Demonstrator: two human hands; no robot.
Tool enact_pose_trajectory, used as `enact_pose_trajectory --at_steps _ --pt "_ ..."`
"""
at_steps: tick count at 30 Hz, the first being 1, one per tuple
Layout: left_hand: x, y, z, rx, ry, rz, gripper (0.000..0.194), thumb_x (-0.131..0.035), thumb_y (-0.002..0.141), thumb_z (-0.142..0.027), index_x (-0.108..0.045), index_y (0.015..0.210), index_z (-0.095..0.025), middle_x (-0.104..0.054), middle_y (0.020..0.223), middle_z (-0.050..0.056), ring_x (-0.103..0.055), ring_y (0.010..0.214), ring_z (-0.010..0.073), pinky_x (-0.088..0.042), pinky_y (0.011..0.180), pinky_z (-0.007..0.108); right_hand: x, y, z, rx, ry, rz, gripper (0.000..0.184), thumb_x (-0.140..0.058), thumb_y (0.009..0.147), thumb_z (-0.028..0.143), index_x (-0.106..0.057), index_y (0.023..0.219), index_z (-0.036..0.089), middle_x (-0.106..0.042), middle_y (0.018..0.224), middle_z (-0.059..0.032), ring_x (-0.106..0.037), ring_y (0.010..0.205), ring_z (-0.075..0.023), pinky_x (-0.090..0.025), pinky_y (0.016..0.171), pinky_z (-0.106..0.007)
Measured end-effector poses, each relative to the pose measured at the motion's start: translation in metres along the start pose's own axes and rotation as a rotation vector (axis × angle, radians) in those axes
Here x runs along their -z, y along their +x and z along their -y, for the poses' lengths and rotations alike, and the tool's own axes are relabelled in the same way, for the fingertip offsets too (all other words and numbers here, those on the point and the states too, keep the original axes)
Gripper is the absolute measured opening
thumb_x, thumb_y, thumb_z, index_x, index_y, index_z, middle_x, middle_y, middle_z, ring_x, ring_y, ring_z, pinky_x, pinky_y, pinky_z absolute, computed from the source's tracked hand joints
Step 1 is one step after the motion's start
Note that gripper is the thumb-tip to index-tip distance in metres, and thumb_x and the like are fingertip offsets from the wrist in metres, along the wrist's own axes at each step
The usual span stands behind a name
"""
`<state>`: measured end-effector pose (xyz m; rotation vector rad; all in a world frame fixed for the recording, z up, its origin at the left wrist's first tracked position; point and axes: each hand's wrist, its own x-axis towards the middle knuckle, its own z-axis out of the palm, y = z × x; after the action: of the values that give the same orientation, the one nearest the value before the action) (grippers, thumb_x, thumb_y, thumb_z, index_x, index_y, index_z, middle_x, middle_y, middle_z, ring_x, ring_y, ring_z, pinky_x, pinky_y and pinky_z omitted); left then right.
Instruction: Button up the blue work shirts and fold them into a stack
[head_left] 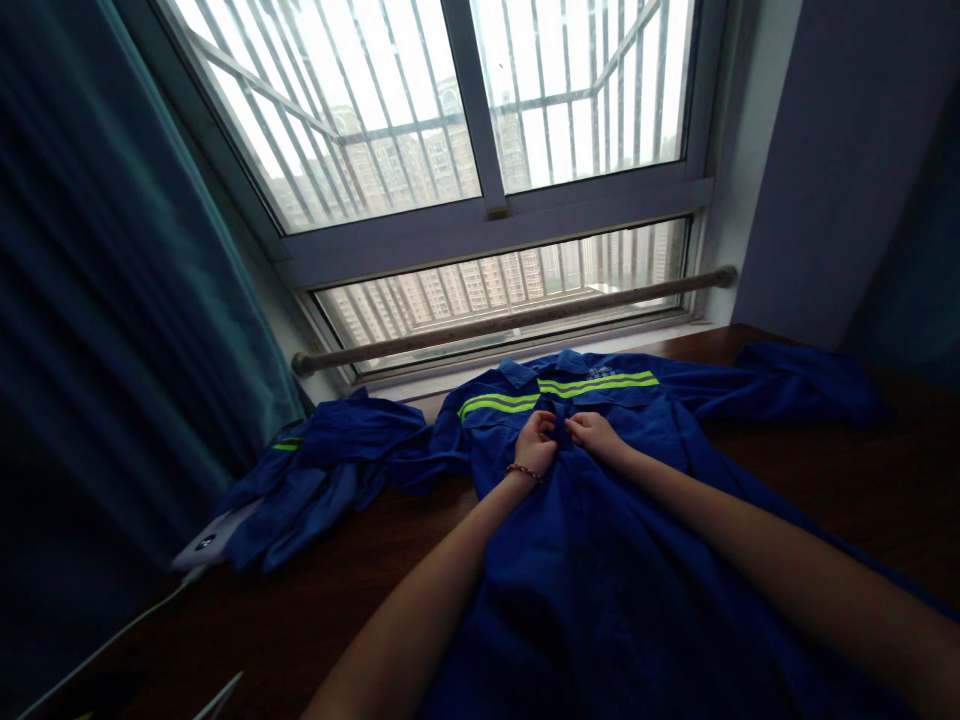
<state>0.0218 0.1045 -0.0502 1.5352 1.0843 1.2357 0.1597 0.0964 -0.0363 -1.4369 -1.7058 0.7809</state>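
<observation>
A blue work jacket (615, 510) with yellow-green reflective stripes across the chest lies spread out, collar toward the window and one sleeve stretched to the right. My left hand (536, 443), with a bracelet at the wrist, has its fingers closed on the front edge of the jacket just below the stripe. Close beside it, my right hand (596, 437) pinches the opposite front edge. A narrow fold of blue cloth stands up between the two hands. Whether a button or other fastener sits under the fingertips is too small and dark to tell.
Another blue garment (330, 450) lies bunched on the left, partly over a pale flat device (214, 540) with a white cable (112, 635). A dark wooden surface (405, 590) lies underneath. A teal curtain (150, 250), a rail (517, 318) and a barred window bound the far side.
</observation>
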Motion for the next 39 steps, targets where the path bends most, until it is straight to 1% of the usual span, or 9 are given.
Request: enact_pose_trajectory --at_steps 6,12,16,20,22,28,32,37,39 --pt "0.000 0.000 -0.004 0.039 0.012 -0.040 0.036 -0.055 0.053 0.002 -0.053 0.085 -0.015 -0.058 0.067 -0.002 -0.050 0.047 0.0055 -0.038 0.045 0.015 0.000 -0.001 -0.001 0.002 0.035 -0.036 0.027 -0.044 0.077 0.035 -0.053 0.061 0.015 -0.056 0.054 -0.0001 -0.051 0.050 -0.0109 -0.033 0.050 -0.021" --pt "0.001 -0.002 -0.015 0.119 -0.039 -0.034 0.032 -0.058 0.058 -0.004 -0.049 0.086 -0.014 -0.056 0.064 -0.003 -0.048 0.039 0.0056 -0.039 0.039 0.017 0.002 -0.009 0.015 -0.007 -0.009 -0.083 0.032 -0.060 0.066 0.042 -0.054 0.080 0.014 -0.060 0.063 -0.0023 -0.055 0.060 -0.0137 -0.036 0.053 -0.021" --pt "0.000 -0.001 -0.017 0.130 -0.058 -0.067 0.032 -0.060 0.053 0.001 -0.051 0.080 -0.013 -0.055 0.061 -0.004 -0.049 0.041 0.0046 -0.039 0.041 0.015 0.007 -0.019 0.037 -0.018 -0.128 -0.014 0.020 -0.065 0.057 0.030 -0.057 0.069 0.015 -0.061 0.067 -0.0024 -0.054 0.062 -0.0137 -0.036 0.052 -0.021" --pt "0.000 0.000 -0.017 0.108 -0.052 -0.119 0.029 -0.064 0.052 0.000 -0.055 0.076 -0.012 -0.057 0.058 -0.003 -0.052 0.047 0.0065 -0.040 0.045 0.016 0.011 -0.032 0.056 -0.061 -0.174 0.199 0.012 -0.063 0.048 0.014 -0.058 0.060 0.016 -0.058 0.057 0.0013 -0.051 0.053 -0.0115 -0.033 0.046 -0.020" --pt "0.001 0.000 -0.017 0.111 -0.058 -0.138 0.027 -0.063 0.052 0.000 -0.055 0.075 -0.012 -0.058 0.057 -0.002 -0.054 0.050 0.0076 -0.041 0.048 0.016 0.011 -0.038 0.064 -0.080 -0.174 0.246 0.009 -0.061 0.048 0.012 -0.058 0.055 0.016 -0.056 0.052 0.0017 -0.050 0.051 -0.0113 -0.033 0.044 -0.020" --pt "0.005 0.001 -0.016 0.142 -0.066 -0.190 0.020 -0.062 0.056 -0.003 -0.056 0.073 -0.012 -0.057 0.055 -0.002 -0.049 0.043 0.0060 -0.036 0.042 0.016 0.011 -0.055 0.079 -0.021 -0.286 0.304 0.010 -0.056 0.050 0.017 -0.048 0.044 0.017 -0.049 0.045 0.0012 -0.047 0.047 -0.0116 -0.028 0.042 -0.021" --pt "0.006 0.004 -0.013 0.142 -0.072 -0.248 0.017 -0.061 0.056 -0.001 -0.056 0.068 -0.013 -0.057 0.056 -0.002 -0.053 0.050 0.0070 -0.041 0.049 0.017 0.011 -0.066 0.084 0.061 -0.346 0.372 0.013 -0.055 0.050 0.017 -0.045 0.043 0.017 -0.046 0.042 0.0020 -0.042 0.042 -0.0098 -0.025 0.040 -0.022" --pt "0.008 0.007 -0.015 0.140 -0.063 -0.290 0.015 -0.061 0.056 0.000 -0.057 0.064 -0.012 -0.057 0.056 -0.002 -0.054 0.055 0.0085 -0.044 0.058 0.020 0.009 -0.073 0.090 0.091 -0.294 0.334 0.014 -0.057 0.050 0.015 -0.044 0.046 0.017 -0.044 0.043 0.0038 -0.038 0.042 -0.0075 -0.023 0.041 -0.021" --pt "0.010 0.008 -0.016 0.129 -0.054 -0.298 0.016 -0.060 0.056 0.000 -0.057 0.064 -0.013 -0.057 0.057 -0.002 -0.055 0.057 0.0089 -0.045 0.061 0.021 0.007 -0.072 0.092 0.051 -0.158 0.300 0.018 -0.059 0.050 0.014 -0.042 0.045 0.017 -0.041 0.043 0.0048 -0.036 0.042 -0.0064 -0.022 0.041 -0.020"
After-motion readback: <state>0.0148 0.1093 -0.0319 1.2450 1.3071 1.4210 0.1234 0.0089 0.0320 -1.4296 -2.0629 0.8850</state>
